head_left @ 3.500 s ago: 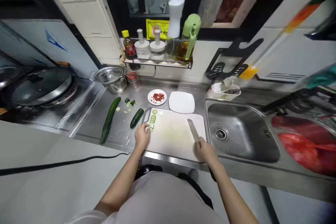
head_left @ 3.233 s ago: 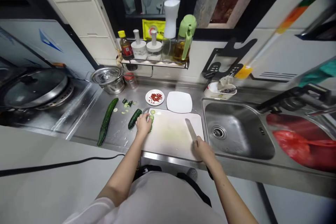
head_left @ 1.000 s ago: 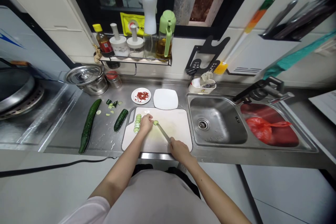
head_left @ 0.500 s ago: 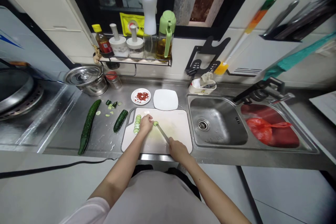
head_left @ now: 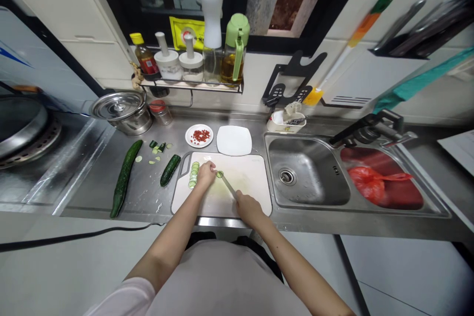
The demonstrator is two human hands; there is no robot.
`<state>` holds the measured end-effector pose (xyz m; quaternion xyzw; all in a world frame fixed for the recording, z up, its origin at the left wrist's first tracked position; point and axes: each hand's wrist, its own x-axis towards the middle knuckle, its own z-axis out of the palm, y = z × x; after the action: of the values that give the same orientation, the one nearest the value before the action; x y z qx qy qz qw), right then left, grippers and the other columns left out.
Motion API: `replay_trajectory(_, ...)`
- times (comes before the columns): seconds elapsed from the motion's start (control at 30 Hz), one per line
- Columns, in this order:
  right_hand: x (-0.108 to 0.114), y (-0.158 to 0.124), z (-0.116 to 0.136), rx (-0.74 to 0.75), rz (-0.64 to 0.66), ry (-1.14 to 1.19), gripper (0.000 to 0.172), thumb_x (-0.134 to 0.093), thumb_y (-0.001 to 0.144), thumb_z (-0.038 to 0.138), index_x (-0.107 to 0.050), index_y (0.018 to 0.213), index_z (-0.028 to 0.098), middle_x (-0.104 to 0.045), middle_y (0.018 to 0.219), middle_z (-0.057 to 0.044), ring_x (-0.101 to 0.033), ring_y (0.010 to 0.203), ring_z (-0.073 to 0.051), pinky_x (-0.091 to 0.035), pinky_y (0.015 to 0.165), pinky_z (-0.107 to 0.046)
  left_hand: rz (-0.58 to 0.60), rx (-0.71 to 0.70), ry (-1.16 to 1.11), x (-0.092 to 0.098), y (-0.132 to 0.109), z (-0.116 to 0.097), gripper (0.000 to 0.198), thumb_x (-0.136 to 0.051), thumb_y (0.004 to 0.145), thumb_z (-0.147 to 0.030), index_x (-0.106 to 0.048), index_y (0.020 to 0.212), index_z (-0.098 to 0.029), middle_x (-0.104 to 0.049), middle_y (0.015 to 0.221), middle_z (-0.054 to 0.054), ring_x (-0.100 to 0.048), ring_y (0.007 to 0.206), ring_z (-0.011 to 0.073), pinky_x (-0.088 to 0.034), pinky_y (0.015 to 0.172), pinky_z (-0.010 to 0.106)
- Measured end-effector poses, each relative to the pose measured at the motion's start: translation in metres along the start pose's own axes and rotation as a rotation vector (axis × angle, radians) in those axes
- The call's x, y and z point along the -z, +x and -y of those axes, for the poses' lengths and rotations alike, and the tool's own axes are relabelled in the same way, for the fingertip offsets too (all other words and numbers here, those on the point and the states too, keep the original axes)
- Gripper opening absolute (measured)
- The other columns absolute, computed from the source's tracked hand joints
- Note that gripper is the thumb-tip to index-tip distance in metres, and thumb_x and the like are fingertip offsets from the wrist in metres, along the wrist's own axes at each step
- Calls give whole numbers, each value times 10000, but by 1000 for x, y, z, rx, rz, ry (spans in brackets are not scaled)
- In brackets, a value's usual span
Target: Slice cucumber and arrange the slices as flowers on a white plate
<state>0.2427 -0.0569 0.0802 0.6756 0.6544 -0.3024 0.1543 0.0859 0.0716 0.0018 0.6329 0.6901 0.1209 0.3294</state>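
Observation:
On the white cutting board [head_left: 259,173], my left hand [head_left: 206,174] has its fingers closed at the edge of a small cucumber slice [head_left: 219,174]. My right hand [head_left: 250,209] is wrapped round the handle of a knife [head_left: 230,188], whose tip meets that slice. Just left of my left hand, a row of pale cucumber slices [head_left: 193,176] lies on the board. A cut piece of cucumber [head_left: 170,170] rests on the counter beside the board, and a long whole cucumber [head_left: 126,177] lies farther left.
Behind the board stand a plate of chopped red pieces [head_left: 200,136] and a white rectangular plate [head_left: 234,140]. Cucumber scraps [head_left: 157,148] lie on the steel counter. A lidded pot [head_left: 120,113] is at the back left. To the right is a sink [head_left: 307,173] holding a red bag [head_left: 366,183].
My right hand and the knife have shifted slightly to the left. The slice at the knife tip now looks more like a green ring. My left hand has stayed in place.

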Motion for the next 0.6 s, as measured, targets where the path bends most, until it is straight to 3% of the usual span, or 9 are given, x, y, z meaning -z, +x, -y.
replay_trajectory(0.6,2,2,3,-7,9,1,292,-341,912,115,-491,1158,154,-681,1020,-154,-662,957,-252,-432,707,-308,7,10,-8,-2,4,2,152,-682,759,-186,-624,899,-197,-663,825,10,-607,794,151,-410,702,243)
